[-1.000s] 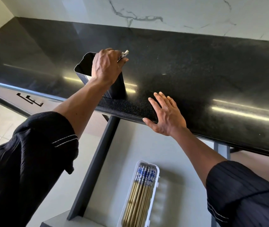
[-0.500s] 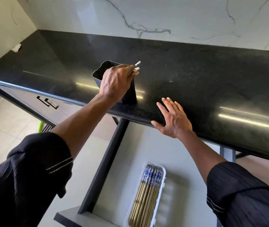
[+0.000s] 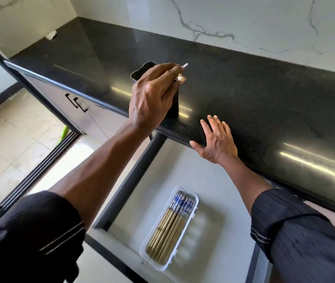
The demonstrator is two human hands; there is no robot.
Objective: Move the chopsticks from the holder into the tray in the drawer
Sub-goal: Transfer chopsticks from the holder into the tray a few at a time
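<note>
Head view, looking down over a black counter (image 3: 264,94) and an open drawer (image 3: 203,176) beneath its front edge. Left hand (image 3: 152,99) poised over the dark holder (image 3: 142,71), fingers curled, pinching the held chopsticks (image 3: 181,78) just below their white ends. Only those ends visible past the fingertips, the lower lengths hidden behind the hand; inside the holder or clear of it, impossible to tell. Holder upright on the counter close to the front edge, largely covered by the hand and wrist. Right hand (image 3: 217,139) flat on the counter's front edge, fingers straight and close together, thumb along the lip, holding nothing. Down in the drawer, a white tray (image 3: 195,201) lying lengthwise, a little left of the middle, well apart from both hands. Inside its left part, a bundle of bamboo chopsticks (image 3: 172,223), blue-and-white patterned ends toward the counter, points toward the camera. Dark ribbed sleeves (image 3: 30,231) on both forearms. Farther left, pale cabinet doors with two black handles (image 3: 79,102). Behind the counter, a white marble wall (image 3: 244,21) veined in grey.
</note>
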